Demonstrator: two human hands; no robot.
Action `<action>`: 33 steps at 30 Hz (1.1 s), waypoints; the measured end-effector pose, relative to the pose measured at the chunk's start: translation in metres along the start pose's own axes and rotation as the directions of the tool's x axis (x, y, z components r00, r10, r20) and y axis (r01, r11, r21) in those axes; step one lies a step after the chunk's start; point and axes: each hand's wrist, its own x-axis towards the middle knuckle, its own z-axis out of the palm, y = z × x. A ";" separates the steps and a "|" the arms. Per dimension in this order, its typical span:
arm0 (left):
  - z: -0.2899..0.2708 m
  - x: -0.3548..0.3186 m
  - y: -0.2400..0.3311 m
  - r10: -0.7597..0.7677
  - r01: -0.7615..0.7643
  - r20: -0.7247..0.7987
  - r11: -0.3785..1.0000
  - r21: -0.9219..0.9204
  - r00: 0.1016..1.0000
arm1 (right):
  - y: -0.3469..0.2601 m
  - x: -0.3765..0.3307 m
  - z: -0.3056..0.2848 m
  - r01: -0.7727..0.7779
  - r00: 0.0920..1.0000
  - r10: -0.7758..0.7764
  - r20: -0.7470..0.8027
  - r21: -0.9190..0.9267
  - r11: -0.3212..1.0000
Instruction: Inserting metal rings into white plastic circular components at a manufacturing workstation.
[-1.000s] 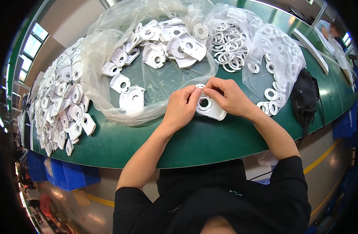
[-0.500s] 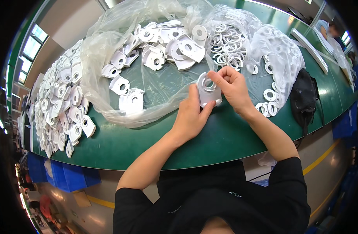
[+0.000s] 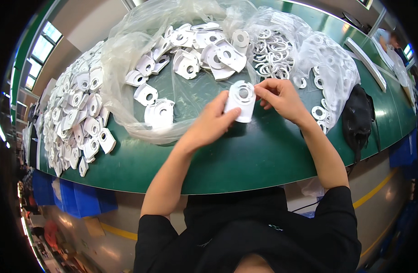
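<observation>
Left hand: most fingers hidden behind white plate.
Right hand: contact with plate's rim unclear.
Large clear bag: top cut by upper edge.
Rings under cloudy film: outlines blurred.
Far person: blurred, lower body hidden.

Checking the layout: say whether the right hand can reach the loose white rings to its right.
Probably yes: the rings lie near the right hand, seemingly uncovered, and the left hand holds the white part.

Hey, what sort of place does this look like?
Most likely a factory assembly area: a heap of look-alike white holed plates, a pile of white rings on a long green worktable, and a yellow floor line.
</observation>
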 end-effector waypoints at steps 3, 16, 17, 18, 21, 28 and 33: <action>-0.045 0.004 0.013 -0.046 0.005 -0.288 0.990 -0.141 0.957 | 0.002 0.001 -0.010 0.080 0.985 -0.101 -0.142 -0.145 0.986; -0.194 -0.054 0.005 0.269 0.292 -0.670 0.745 0.600 0.692 | -0.001 -0.001 -0.029 0.091 0.882 -0.336 -0.331 -0.579 0.810; -0.162 -0.053 0.006 0.192 0.388 -0.618 0.628 0.674 0.763 | 0.000 -0.003 -0.036 0.081 0.881 -0.333 -0.337 -0.585 0.807; -0.139 -0.059 0.004 0.146 0.425 -0.571 0.526 0.737 0.808 | -0.001 -0.003 -0.042 0.015 0.861 -0.347 -0.371 -0.664 0.748; -0.111 -0.078 -0.014 0.129 0.337 -0.431 0.443 0.831 0.893 | -0.002 -0.007 -0.067 -0.152 0.840 -0.323 -0.436 -0.761 0.630; -0.102 -0.063 -0.008 0.349 0.082 -0.253 0.438 0.895 0.902 | 0.022 -0.009 -0.098 -0.321 0.926 -0.048 -0.373 -0.850 0.419; -0.068 -0.032 0.008 0.304 0.083 -0.298 0.560 0.824 0.905 | 0.045 -0.004 -0.088 -0.032 0.871 -0.431 -0.236 -0.903 0.429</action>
